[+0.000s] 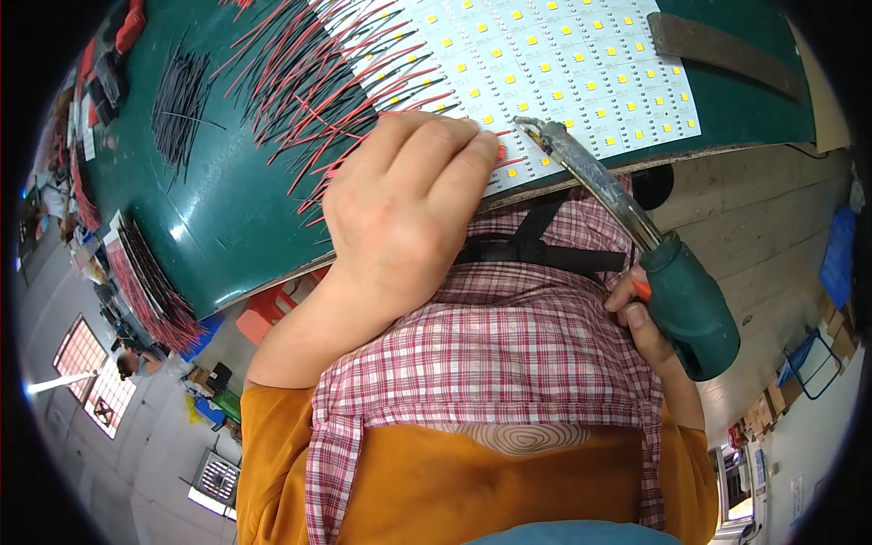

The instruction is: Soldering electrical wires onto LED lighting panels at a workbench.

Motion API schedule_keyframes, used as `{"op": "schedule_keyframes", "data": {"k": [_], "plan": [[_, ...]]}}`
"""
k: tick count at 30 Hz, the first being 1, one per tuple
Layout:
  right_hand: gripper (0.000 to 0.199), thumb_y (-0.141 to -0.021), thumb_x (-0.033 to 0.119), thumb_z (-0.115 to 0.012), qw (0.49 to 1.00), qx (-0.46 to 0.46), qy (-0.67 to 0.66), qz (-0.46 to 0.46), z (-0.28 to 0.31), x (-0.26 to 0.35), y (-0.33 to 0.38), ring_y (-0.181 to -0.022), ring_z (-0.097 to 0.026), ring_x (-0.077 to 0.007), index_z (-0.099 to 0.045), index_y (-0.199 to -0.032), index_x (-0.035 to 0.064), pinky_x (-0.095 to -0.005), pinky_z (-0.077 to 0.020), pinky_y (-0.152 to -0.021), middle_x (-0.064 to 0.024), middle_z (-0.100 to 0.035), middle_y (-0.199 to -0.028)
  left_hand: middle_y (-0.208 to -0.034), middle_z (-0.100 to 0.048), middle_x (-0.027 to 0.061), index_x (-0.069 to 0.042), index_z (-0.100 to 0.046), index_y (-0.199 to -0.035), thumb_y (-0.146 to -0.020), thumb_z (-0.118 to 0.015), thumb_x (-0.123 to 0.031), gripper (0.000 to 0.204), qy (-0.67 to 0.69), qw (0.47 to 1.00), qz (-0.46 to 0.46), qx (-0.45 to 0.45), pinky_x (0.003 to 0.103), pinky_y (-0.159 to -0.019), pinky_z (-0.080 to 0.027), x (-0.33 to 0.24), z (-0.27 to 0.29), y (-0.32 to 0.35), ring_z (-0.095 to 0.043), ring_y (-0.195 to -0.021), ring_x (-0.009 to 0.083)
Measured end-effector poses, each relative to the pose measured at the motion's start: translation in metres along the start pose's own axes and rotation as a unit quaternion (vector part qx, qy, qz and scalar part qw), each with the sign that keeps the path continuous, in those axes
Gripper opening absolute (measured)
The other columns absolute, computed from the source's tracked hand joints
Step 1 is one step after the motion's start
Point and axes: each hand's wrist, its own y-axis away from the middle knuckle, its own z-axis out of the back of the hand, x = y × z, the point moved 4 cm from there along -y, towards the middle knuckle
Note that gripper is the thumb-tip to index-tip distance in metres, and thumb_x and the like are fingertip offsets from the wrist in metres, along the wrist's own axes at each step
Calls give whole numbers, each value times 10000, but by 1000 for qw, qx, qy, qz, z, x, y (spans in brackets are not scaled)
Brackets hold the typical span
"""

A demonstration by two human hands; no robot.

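My left hand rests over the near edge of a white LED board sheet dotted with yellow squares. Its fingers are closed, and a red wire shows at the fingertips; the rest of the grip is hidden under the hand. My right hand is wrapped round the dark green handle of a soldering iron. The iron's worn metal shaft slants up and left, with its tip over the board close to my left fingertips. Red and black wires fan out leftward from the board.
A bundle of black wires lies on the green tabletop. Another red and black wire bundle sits at the table's left edge. A flat metal bar lies across the board's right edge. A red stool stands below the table.
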Motion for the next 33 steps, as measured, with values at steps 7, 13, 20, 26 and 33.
{"op": "schedule_keyframes", "data": {"k": [7, 13, 20, 26, 33], "plan": [[87, -749, 44, -661, 997, 12, 67, -20, 2, 1, 1, -717, -637, -167, -658, -826, 86, -278, -507, -657, -13, -666, -781, -783, -545, 15, -48, -652, -845, -630, -662, -76, 217, -42, 999, -23, 13, 249, -533, -469, -2, -7, -2, -572, -741, 165], [110, -759, 42, -654, 995, 16, 102, -16, 0, -1, 5, -721, -628, -170, -653, -866, 68, -269, -501, -661, -41, -658, -818, -784, -527, 7, -47, -646, -839, -637, -644, -73, 204, -63, 997, -43, -2, 233, -511, -459, -3, -9, -2, -566, -741, 153], [171, -812, 9, -598, 983, -61, -171, -23, -2, 3, 6, -736, -616, -175, -591, -983, 11, -269, -481, -688, -51, -645, -798, -783, -523, 10, -45, -639, -827, -635, -634, -74, 194, -59, 998, -38, 8, 236, -511, -462, -5, -7, -2, -567, -740, 156], [55, -812, 32, -601, 999, -4, -28, 15, 0, 4, -3, -750, -617, -187, -626, -859, 48, -294, -452, -773, -48, -652, -792, -759, -543, 32, -54, -649, -830, -642, -625, -52, 189, 4, 1000, 0, 6, 277, -561, -482, 6, -2, -5, -574, -720, 191], [62, -790, 51, -626, 999, 0, 32, -9, -4, 13, -11, -740, -629, -180, -657, -820, 95, -293, -468, -748, 1, -668, -772, -734, -554, 26, -68, -667, -851, -624, -635, -66, 229, -17, 999, 39, -4, 283, -556, -479, 7, -5, -5, -569, -704, 194]]}}
